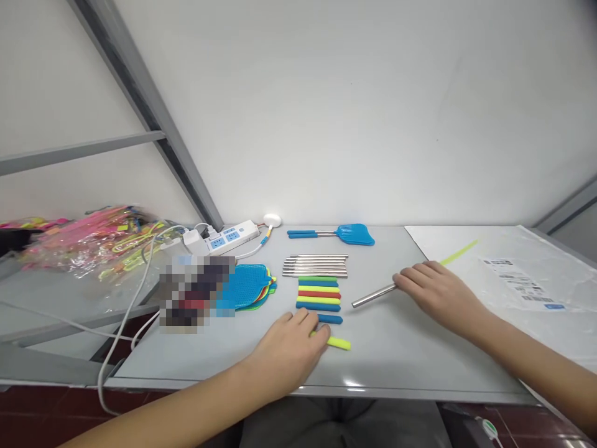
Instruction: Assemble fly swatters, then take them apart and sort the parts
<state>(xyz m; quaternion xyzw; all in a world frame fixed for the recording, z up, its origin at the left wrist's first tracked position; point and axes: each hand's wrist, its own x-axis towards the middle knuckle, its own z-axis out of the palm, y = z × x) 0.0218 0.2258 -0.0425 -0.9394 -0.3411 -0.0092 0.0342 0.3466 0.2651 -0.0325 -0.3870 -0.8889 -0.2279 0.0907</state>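
My left hand lies palm down near the table's front edge, its fingers curled over one end of a yellow handle grip. Just beyond it lies a row of coloured handle grips in green, blue, yellow and red. My right hand rests to the right with its fingers closed on the end of a steel rod that lies on the table. Behind the grips sit several more steel rods in a neat bundle, and a stack of swatter heads lies to their left.
A finished blue fly swatter lies at the back by the wall. A white power strip with cables sits back left, beside bags of coloured parts. Clear plastic sheets with labels cover the right side. A blurred patch hides something.
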